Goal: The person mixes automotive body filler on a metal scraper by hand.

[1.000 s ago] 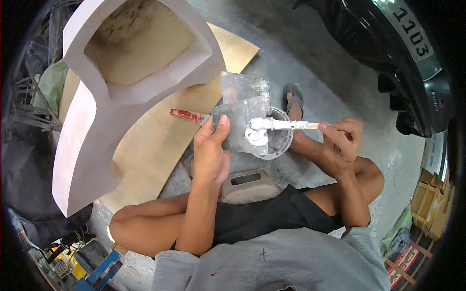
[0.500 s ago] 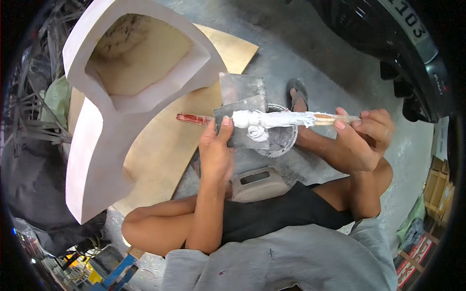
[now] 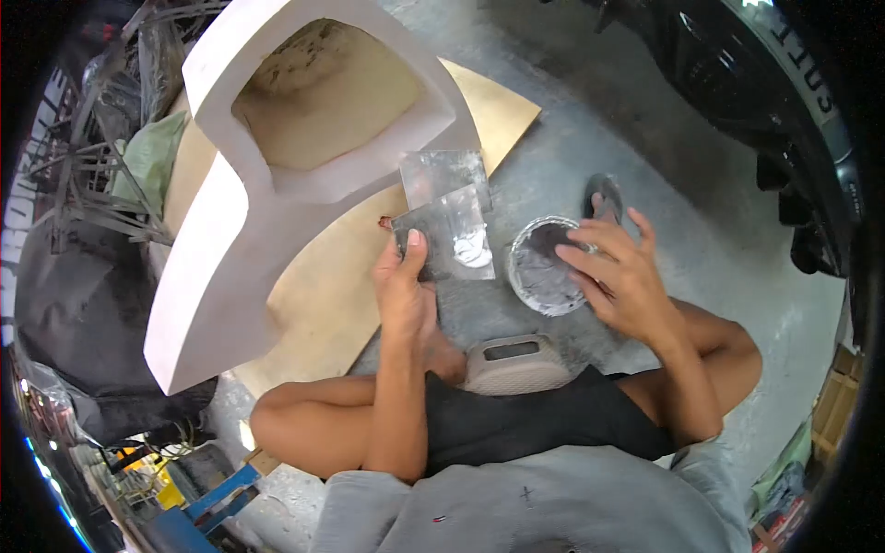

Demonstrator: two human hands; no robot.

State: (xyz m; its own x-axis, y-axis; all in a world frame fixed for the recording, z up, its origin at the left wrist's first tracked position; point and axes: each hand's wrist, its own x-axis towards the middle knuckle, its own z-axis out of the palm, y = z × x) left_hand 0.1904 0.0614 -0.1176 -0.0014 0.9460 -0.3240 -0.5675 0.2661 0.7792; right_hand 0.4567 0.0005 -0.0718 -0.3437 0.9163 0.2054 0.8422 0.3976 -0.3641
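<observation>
My left hand (image 3: pixel 406 276) is closed on a flat grey putty plate (image 3: pixel 429 241), thumb pressed on its top face. A lump of white putty (image 3: pixel 473 249) sits near the plate's right side. Another squarish grey sheet (image 3: pixel 442 175) shows beyond the plate, partly covered by it. A small red tip (image 3: pixel 384 221) sticks out left of my left hand; the rest of it is hidden. My right hand (image 3: pixel 622 281) is over the right rim of a putty-smeared bucket (image 3: pixel 518 288), its fingers spread with nothing visible in them.
A large pale curved shell (image 3: pixel 217 267) with a hollow opening stands on a plywood board (image 3: pixel 327 295) at left. Between my legs is a beige slotted block (image 3: pixel 516 373). A dark vehicle (image 3: pixel 728 83) stands at upper right, and a black cover (image 3: pixel 83 323) lies at far left.
My right hand has let go of the putty-coated stick and moved down-left to the bucket. The stick is out of sight. The plate in my left hand has moved slightly left.
</observation>
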